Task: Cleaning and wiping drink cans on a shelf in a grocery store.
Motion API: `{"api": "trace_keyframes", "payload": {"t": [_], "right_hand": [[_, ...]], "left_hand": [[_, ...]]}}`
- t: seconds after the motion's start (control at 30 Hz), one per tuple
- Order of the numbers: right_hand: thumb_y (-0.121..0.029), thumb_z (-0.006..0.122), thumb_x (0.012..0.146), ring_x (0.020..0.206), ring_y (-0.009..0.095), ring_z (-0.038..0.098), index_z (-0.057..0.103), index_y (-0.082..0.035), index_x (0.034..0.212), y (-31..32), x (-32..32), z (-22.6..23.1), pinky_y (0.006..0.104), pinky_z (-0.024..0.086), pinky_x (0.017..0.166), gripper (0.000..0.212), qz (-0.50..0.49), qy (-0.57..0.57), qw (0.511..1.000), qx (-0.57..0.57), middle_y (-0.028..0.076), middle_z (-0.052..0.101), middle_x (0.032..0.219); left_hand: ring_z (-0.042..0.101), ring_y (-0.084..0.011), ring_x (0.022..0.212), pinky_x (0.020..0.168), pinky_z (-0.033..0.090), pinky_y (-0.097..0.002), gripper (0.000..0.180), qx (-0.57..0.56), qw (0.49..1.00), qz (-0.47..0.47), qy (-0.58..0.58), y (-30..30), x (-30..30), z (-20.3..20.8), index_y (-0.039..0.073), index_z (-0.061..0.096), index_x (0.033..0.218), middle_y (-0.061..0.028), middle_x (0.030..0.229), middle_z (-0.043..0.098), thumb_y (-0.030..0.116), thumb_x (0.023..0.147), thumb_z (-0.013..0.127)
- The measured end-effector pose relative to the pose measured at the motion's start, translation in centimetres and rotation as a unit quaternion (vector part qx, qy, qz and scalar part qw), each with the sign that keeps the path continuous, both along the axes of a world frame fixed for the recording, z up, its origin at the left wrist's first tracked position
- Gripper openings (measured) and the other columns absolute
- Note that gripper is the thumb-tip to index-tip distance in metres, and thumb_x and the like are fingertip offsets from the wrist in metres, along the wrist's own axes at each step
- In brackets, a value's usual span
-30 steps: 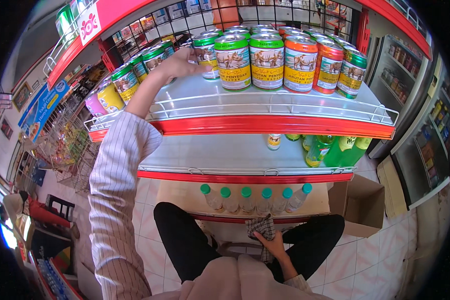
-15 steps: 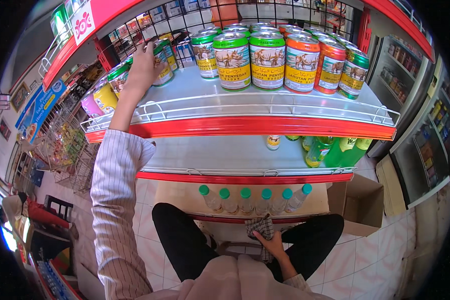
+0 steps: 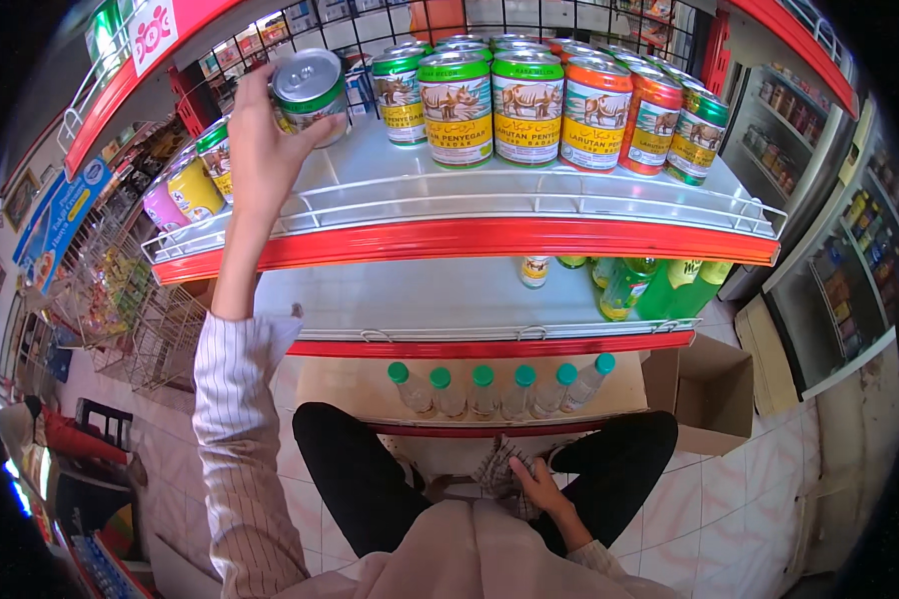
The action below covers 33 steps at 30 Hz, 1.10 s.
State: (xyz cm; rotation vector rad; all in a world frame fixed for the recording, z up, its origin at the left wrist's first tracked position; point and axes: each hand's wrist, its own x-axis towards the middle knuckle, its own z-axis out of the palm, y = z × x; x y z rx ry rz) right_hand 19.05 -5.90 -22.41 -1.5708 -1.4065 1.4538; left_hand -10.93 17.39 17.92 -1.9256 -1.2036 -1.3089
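My left hand [image 3: 266, 152] grips a green-rimmed drink can [image 3: 310, 78] above the left part of the upper shelf [image 3: 370, 190]. The can tilts so that its silver lid shows. Several upright cans with green or orange bands [image 3: 528, 108] stand in rows to its right. Left of my wrist are a yellow can [image 3: 196, 190] and a pink can [image 3: 162, 208], with more partly hidden behind my hand. Low between my knees, my right hand [image 3: 543, 489] is closed on a dark checked cloth [image 3: 497, 469].
A white wire rail [image 3: 529, 200] runs along the upper shelf's front. Green bottles [image 3: 659, 290] stand on the shelf below. Lower down is a row of clear bottles with teal caps [image 3: 481, 391]. An open cardboard box [image 3: 709, 394] sits at right, near glass-door fridges [image 3: 789, 150].
My left hand has lifted the can and tipped its lid into view. The view has shifted slightly. My right hand still holds the cloth low between my knees.
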Motion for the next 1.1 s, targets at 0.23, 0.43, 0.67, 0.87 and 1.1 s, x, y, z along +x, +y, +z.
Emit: {"api": "trace_keyframes", "payload": {"t": [0.23, 0.43, 0.67, 0.87, 1.1], "right_hand": [[-0.026, 0.043, 0.091, 0.105, 0.026, 0.046, 0.039, 0.006, 0.121, 0.3, -1.4, 8.1, 0.0362, 0.034, 0.092, 0.044, -0.002, 0.129, 0.949, 0.287, 0.017, 0.046, 0.118], [-0.023, 0.037, 0.092, 0.11, 0.026, 0.046, 0.034, 0.005, 0.126, 5.1, -1.4, 21.3, 0.0363, 0.035, 0.093, 0.044, -0.308, 0.34, 0.776, 0.433, 0.016, 0.042, 0.125], [-0.022, 0.062, 0.069, 0.107, 0.031, 0.048, 0.057, -0.001, 0.113, 6.0, -7.3, 30.9, 0.0382, 0.037, 0.091, 0.049, 0.018, -0.021, 0.78, 0.626, 0.016, 0.05, 0.119], [-0.021, 0.064, 0.064, 0.1, 0.029, 0.053, 0.064, -0.005, 0.103, 4.9, -6.9, 30.1, 0.0371, 0.039, 0.087, 0.042, -0.062, -0.067, 0.767, 0.635, 0.012, 0.057, 0.111], [-0.018, 0.064, 0.067, 0.106, 0.025, 0.051, 0.066, -0.007, 0.092, 5.6, -6.0, 27.2, 0.0351, 0.04, 0.083, 0.028, -0.032, 0.041, 0.722, 0.69, 0.008, 0.058, 0.109]], "left_hand": [[0.048, -0.0211, 0.102, 0.09, 0.039, -0.0338, 0.074, 0.126, 0.983, -0.09, -0.099, -9.5, 5.4, -2.5, 0.001, 0.043, 0.118, -0.0099, 0.11, 0.048, 0.012, 0.055, 0.081], [0.052, -0.0279, 0.098, 0.085, 0.043, -0.0364, 0.075, 0.055, 0.964, -0.182, -0.185, -17.0, 8.4, -8.6, -0.002, 0.044, 0.117, -0.0185, 0.109, 0.05, 0.008, 0.051, 0.078], [0.052, -0.0318, 0.1, 0.083, 0.044, -0.0327, 0.064, -0.128, 0.948, -0.144, -0.253, -18.6, 9.1, -12.7, -0.003, 0.05, 0.113, -0.0191, 0.11, 0.051, -0.002, 0.053, 0.072], [0.052, -0.0318, 0.1, 0.079, 0.046, -0.0347, 0.068, -0.131, 0.975, -0.147, -0.1, -19.4, 8.9, -10.9, -0.002, 0.049, 0.115, -0.018, 0.115, 0.047, 0.0, 0.051, 0.073], [0.052, -0.0308, 0.101, 0.08, 0.045, -0.0343, 0.07, -0.175, 0.925, -0.272, -0.199, -18.6, 9.4, -11.3, -0.001, 0.051, 0.115, -0.0185, 0.116, 0.047, 0.006, 0.05, 0.078]]}}
